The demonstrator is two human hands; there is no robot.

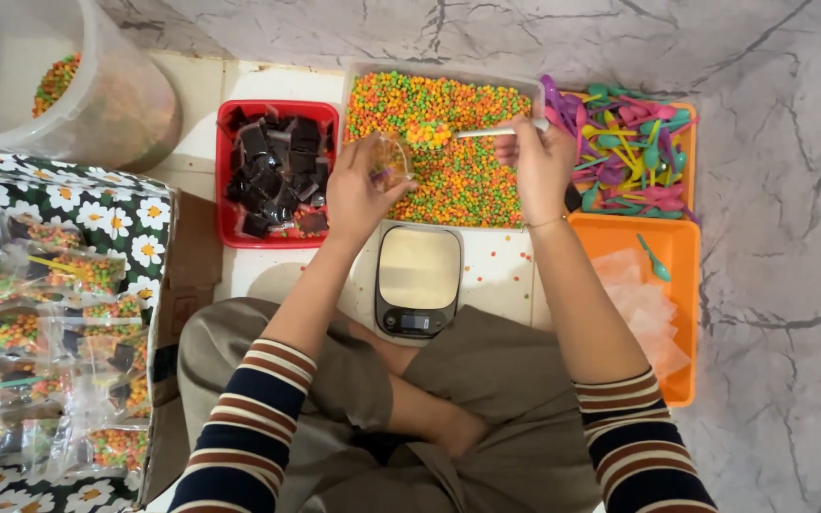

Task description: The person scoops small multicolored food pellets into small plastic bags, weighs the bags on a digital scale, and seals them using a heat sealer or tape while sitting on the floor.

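A: Left hand [358, 190]?
B: Fingers curled round a small clear bag [391, 157], held open over the near-left part of the clear tray of coloured pellets [448, 152]. Some pellets already visible inside the bag.

A: Right hand [539, 166]?
B: Fingers pinched shut on the handle of a white spoon [486, 132]. Spoon bowl loaded with pellets, pointing left, just beside the bag mouth, above the same tray.

A: Landmark for the rest?
B: Using the pellet tray. Left of it, touching: red tray of dark jelly cubes [277, 171]. Right of it: orange tray heaped with small plastic spoons [629, 147], purple, pink, teal, yellow. Near side of the pellet tray, close to its edge: small kitchen scale [418, 280], platform bare, display too small to read.

A: Anything else?
B: Right of the scale, near side of the spoon heap: second orange tray [672, 247] with flat clear bags and one teal spoon [655, 261]. Far left of the pellet tray: big clear tub [116, 95] with more pellets inside. Below that tub: box wrapped in daisy-print cloth [78, 204], holding filled, sealed clear packets [49, 351]. All on a marbled tile floor [791, 285]. Crossed legs in brown cloth, striped sleeves [258, 399] at the near side of the scale.
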